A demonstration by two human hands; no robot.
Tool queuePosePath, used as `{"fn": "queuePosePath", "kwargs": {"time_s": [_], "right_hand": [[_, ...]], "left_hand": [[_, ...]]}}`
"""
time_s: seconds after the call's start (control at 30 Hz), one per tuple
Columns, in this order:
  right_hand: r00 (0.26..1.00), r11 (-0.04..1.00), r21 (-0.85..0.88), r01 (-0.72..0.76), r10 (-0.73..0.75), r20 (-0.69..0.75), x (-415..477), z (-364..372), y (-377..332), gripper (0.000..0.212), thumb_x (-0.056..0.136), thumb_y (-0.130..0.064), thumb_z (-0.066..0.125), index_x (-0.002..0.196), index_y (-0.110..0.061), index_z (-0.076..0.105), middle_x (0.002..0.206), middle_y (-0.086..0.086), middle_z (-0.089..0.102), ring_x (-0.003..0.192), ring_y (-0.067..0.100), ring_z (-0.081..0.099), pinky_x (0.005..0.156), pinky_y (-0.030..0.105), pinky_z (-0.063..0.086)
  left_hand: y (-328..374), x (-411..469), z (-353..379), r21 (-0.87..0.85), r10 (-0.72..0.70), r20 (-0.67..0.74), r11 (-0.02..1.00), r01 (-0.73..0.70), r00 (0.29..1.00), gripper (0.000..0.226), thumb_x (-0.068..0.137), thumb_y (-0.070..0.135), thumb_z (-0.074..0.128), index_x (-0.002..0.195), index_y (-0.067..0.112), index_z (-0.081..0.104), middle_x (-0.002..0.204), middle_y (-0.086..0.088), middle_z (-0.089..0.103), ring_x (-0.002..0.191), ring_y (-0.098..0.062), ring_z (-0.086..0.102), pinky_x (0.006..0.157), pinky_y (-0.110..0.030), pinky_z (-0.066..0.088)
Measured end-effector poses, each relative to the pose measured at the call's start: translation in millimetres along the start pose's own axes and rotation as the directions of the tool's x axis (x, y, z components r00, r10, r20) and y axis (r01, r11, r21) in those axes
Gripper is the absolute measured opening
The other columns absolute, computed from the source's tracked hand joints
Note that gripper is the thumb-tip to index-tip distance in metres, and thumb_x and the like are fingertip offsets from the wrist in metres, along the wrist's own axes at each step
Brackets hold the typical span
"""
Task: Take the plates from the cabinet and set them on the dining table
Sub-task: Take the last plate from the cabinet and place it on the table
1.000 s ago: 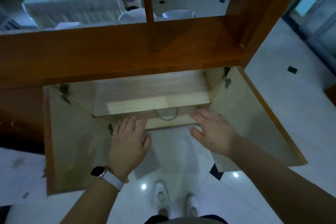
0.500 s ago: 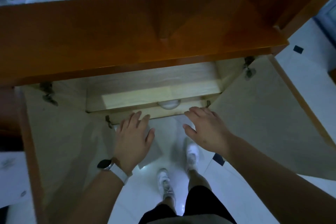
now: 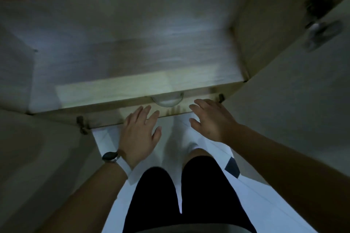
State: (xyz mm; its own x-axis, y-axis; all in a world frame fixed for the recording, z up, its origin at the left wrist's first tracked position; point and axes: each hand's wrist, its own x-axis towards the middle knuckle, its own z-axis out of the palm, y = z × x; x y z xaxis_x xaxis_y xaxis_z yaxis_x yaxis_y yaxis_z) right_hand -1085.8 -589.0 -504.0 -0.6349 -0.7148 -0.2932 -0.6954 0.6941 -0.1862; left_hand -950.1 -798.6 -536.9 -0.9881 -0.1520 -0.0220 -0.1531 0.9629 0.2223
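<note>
Far left, open pale-wood cabinet door (image 3: 37,157). Next, left hand (image 3: 139,132), white-strapped watch (image 3: 110,156) at the wrist, fingers straight, holding nothing, tips over the cabinet's bottom edge (image 3: 106,121). Just beyond and between both hands, pale rounded plate rim (image 3: 167,100), tucked under a light wooden shelf (image 3: 113,92). Right hand (image 3: 210,119) likewise spread, empty. Probably stiff, smooth, breakable; best taken by opposite rims.

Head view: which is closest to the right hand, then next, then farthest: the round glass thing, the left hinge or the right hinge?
1. The right hinge, just beside the right hand.
2. The round glass thing, in the middle.
3. The left hinge, far left.
</note>
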Motion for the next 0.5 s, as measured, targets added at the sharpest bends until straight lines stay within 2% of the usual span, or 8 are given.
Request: {"fn": "queuePosePath", "kwargs": {"time_s": [0.2, 0.33, 0.43, 0.5], "right_hand": [[1.0, 1.0, -0.011, -0.014, 0.013, -0.019, 75.7, 115.6, 47.5, 0.054, 0.097, -0.044, 0.043, 0.142, -0.016, 0.043, 0.149, 0.007, 0.039, 0.135, 0.028, 0.035, 0.103, 0.042, 0.032], [0.999, 0.998, -0.057, 0.007, -0.009, -0.04, 115.7, 184.5, 73.6, 0.054, 0.094, -0.045, 0.043, 0.137, -0.012, 0.048, 0.145, 0.012, 0.045, 0.129, 0.033, 0.043, 0.097, 0.046, 0.038], [0.999, 0.997, -0.077, 0.02, -0.023, -0.039, 140.5, 221.4, 89.1, 0.054, 0.093, -0.044, 0.044, 0.135, -0.011, 0.05, 0.142, 0.014, 0.047, 0.125, 0.034, 0.045, 0.095, 0.045, 0.04], [0.999, 0.997, -0.071, 0.006, -0.009, -0.036, 157.1, 239.0, 98.3, 0.054, 0.094, -0.044, 0.045, 0.137, -0.011, 0.047, 0.141, 0.014, 0.045, 0.124, 0.033, 0.044, 0.095, 0.044, 0.039]], "left_hand": [[-52.1, 49.7, 122.9, 0.064, 0.017, -0.007, 0.998, -0.017, 1.0, 0.051, 0.087, 0.041, 0.045, 0.128, 0.015, 0.06, 0.131, -0.017, 0.057, 0.117, -0.037, 0.051, 0.093, -0.047, 0.041], [-88.4, 73.6, 194.8, 0.093, 0.022, 0.01, 0.995, -0.022, 1.0, 0.052, 0.085, 0.039, 0.05, 0.13, 0.016, 0.058, 0.134, -0.017, 0.055, 0.12, -0.038, 0.051, 0.09, -0.047, 0.042], [-110.5, 89.5, 238.3, 0.077, 0.003, 0.03, 0.997, -0.005, 1.0, 0.054, 0.083, 0.04, 0.051, 0.131, 0.015, 0.057, 0.13, -0.017, 0.058, 0.115, -0.038, 0.054, 0.086, -0.046, 0.045], [-120.1, 101.1, 259.5, 0.017, -0.058, 0.05, 0.998, 0.057, 0.997, 0.056, 0.083, 0.042, 0.047, 0.129, 0.012, 0.058, 0.127, -0.019, 0.059, 0.109, -0.041, 0.056, 0.082, -0.047, 0.048]]}}
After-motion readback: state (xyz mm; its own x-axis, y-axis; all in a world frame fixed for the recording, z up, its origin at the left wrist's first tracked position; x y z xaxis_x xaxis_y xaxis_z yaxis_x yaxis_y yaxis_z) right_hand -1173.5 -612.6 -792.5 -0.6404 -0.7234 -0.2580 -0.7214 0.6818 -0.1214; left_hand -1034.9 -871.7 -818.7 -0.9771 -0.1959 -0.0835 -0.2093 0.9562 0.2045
